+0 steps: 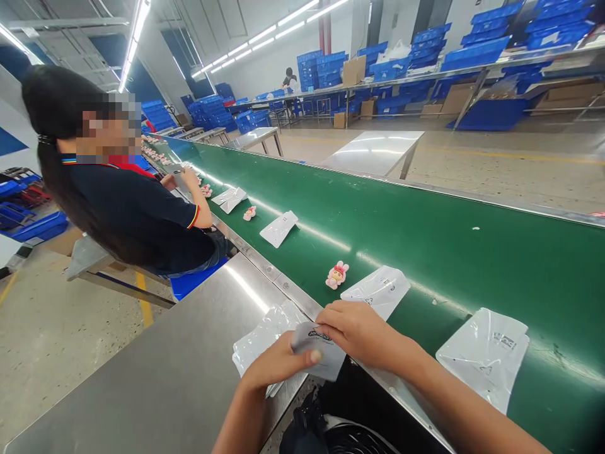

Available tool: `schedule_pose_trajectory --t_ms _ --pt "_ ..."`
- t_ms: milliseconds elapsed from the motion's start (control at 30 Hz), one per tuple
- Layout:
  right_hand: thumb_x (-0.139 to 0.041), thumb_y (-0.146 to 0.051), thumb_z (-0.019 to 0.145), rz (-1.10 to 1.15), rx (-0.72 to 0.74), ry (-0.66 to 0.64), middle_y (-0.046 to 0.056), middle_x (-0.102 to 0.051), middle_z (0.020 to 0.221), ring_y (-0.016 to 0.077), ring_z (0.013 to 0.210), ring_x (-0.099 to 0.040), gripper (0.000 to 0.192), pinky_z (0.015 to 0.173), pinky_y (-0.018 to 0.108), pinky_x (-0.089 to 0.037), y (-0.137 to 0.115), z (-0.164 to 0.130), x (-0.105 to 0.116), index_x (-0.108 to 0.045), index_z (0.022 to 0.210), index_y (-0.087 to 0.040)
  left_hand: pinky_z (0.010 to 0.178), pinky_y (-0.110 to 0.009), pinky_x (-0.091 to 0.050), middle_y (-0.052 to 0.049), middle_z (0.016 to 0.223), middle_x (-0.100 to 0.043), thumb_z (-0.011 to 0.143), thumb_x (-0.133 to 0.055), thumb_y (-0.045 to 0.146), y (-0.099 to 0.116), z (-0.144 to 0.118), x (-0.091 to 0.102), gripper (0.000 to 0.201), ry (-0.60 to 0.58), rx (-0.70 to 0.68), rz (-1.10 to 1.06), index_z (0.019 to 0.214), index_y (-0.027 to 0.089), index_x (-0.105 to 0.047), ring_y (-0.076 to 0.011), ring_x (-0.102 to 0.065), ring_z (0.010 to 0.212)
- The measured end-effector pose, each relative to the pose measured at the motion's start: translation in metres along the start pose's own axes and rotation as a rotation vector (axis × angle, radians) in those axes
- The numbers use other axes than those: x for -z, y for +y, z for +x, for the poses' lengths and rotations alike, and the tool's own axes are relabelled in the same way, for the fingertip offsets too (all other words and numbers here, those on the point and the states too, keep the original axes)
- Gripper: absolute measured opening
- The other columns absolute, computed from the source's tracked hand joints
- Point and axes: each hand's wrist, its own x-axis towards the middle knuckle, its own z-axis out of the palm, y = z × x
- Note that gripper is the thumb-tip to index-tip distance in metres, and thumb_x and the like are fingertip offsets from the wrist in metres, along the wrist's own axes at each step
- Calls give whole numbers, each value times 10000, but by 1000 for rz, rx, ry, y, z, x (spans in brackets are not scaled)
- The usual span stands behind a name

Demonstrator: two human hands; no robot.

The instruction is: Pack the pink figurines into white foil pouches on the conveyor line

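A small grey printed pouch [333, 364] is held between both hands over the belt's near edge. My left hand [278, 360] grips its left side, thumb lying across the front. My right hand [354, 331] pinches the top edge with closed fingers. Just beyond the right hand, a silvery pouch [385, 290] lies on the green belt, beside a pink rabbit-eared doll figure [337, 275]. Behind my left hand, a pile of silvery pouches [262, 334] rests on the steel table. Whether the held pouch contains anything is hidden.
The green conveyor belt [425, 236] runs diagonally, carrying another pouch [486, 356] at right and more pouches and figures farther left. A steel side table [155, 366] stands at my left. A seated co-worker [137, 208] handles a pouch there. Blue crates [326, 68] line the back.
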Motion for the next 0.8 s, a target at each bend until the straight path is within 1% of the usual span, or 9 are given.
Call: schedule_pose_trajectory --t_ms 67,133,200,267,333,433,633,700,800 --pt "-411 -342 905 76 -125 2 -1 -637 768 139 694 -560 245 603 243 -371 18 8 12 -616 840 -225 687 -283 -424 -71 845 -621 751 -605 507 -9 9 -5 450 72 32 -105 998 131 -632 -202 -546 790" --pt "-353 -405 914 40 -392 76 21 -650 846 162 755 -580 308 636 259 -378 45 19 24 -607 919 -232 668 -269 -406 -57 782 -604 745 -624 488 -18 19 -11 405 171 28 -193 900 114 -646 -175 -531 736" --pt "-316 -402 914 -87 -660 114 93 -648 893 216 807 -585 367 647 296 -376 76 29 32 -611 927 -184 630 -249 -377 -32 684 -558 708 -676 454 -25 27 -16 368 202 15 -238 782 96 -640 -142 -494 656" --pt "-388 -365 878 -113 -743 61 122 -652 823 231 750 -590 325 612 301 -370 101 35 33 -629 837 -151 606 -239 -355 -18 645 -526 674 -709 437 -28 32 -20 363 208 3 -270 736 90 -622 -125 -463 617" --pt "-473 -313 827 -56 -700 -1 82 -649 719 192 653 -581 235 570 273 -362 114 37 30 -626 736 -160 601 -233 -347 -17 669 -529 646 -731 427 -29 35 -24 374 217 -21 -282 771 96 -612 -124 -455 623" --pt "-477 -308 821 1 -625 10 16 -638 693 139 626 -557 200 555 237 -358 105 31 26 -598 716 -188 598 -223 -342 -11 696 -535 620 -745 429 -27 35 -28 397 234 -40 -233 813 115 -600 -125 -448 632" --pt "-433 -500 848 344 -465 369 -8 -596 676 122 595 -508 329 533 234 -384 47 3 44 -576 804 -208 622 -228 -358 -7 707 -542 620 -738 424 -20 36 -34 373 285 -50 -153 805 128 -607 -134 -450 650" --pt "-448 -509 843 362 -444 373 -12 -574 639 116 562 -481 338 504 228 -364 34 -6 49 -576 769 -206 630 -231 -364 -14 726 -548 624 -738 409 -19 37 -35 371 284 -55 -165 826 126 -607 -138 -457 665" --pt "-464 -448 853 309 -439 263 -28 -568 603 104 519 -457 287 471 220 -323 24 -14 47 -572 727 -215 606 -228 -359 -22 724 -543 622 -740 407 -21 39 -38 384 281 -66 -198 829 116 -599 -136 -452 658"
